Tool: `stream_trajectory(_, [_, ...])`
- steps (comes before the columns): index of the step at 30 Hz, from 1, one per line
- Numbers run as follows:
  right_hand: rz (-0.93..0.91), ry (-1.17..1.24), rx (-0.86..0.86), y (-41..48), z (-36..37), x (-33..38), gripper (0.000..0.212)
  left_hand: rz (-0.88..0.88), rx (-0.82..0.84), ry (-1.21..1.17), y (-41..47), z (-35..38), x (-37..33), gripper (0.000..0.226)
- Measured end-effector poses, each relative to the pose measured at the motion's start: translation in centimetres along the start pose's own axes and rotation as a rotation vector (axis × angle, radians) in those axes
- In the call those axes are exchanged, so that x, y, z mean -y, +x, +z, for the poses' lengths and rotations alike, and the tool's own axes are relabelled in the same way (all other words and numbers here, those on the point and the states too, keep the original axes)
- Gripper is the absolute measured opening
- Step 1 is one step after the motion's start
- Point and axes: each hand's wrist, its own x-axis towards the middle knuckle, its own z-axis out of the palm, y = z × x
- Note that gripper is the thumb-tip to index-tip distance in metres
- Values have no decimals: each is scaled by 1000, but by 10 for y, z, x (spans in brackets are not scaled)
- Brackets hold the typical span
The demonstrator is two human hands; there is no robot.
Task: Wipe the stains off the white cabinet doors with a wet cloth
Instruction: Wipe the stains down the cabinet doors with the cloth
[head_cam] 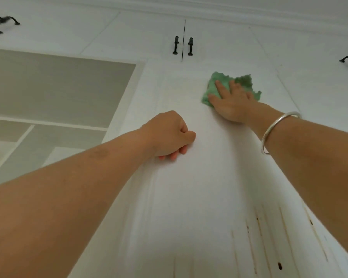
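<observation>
Okay, the right hand (231,101) lies flat on the green cloth (242,82), fingers straight and spread, palm pressing it against the upper part of the white door (199,187), just below the two black handles (176,45) of the small doors above. No pinch on the cloth: it is pushed, not clamped. The left hand (169,135) is curled into a fist with nothing in it, knuckles resting on the door lower down and to the left, likely as a brace. A silver bangle (277,129) sits on the right wrist. An open shelf (58,87) shows at left. The cloth looks soft, limp and bunched, with ragged edges sticking out past the fingers. It is probably light, and if damp it should cling to the paint and drag a little. Best handled with a flat palm over its middle so it doesn't roll up or slip out. The door looks stiff, smooth and painted, so it should take firm pressure. Brown drip stains (257,233) run in streaks at the lower right, well apart from the cloth – that patch looks not yet done, so a good share of the wiping seems left.
</observation>
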Motion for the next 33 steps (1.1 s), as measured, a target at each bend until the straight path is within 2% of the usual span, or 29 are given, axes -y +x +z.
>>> stream_trajectory(3, [-31,-8,0,3,1,22,55,24,-43,27,0,2,2,43])
stream_trajectory(7, [-311,22,-6,-3,8,66,52,46,-80,80,-2,5,0,43])
stream_trajectory(10, [-408,23,16,-22,17,74,49,68,-96,124,-5,5,-1,41])
stream_trajectory(14, [-381,34,36,-55,18,47,52,80,-151,218,-14,7,-7,38])
stream_trajectory(18, [-305,45,32,-83,21,13,57,12,-219,274,-26,14,-9,44])
stream_trajectory(24, [37,170,46,-90,4,-66,59,-61,-60,242,-39,19,-16,44])
stream_trajectory(28, [61,142,13,-104,12,-62,59,-91,-80,205,-46,21,-18,45])
stream_trajectory(33, [1,146,-1,-147,19,-67,58,-53,-130,282,-60,26,-20,48])
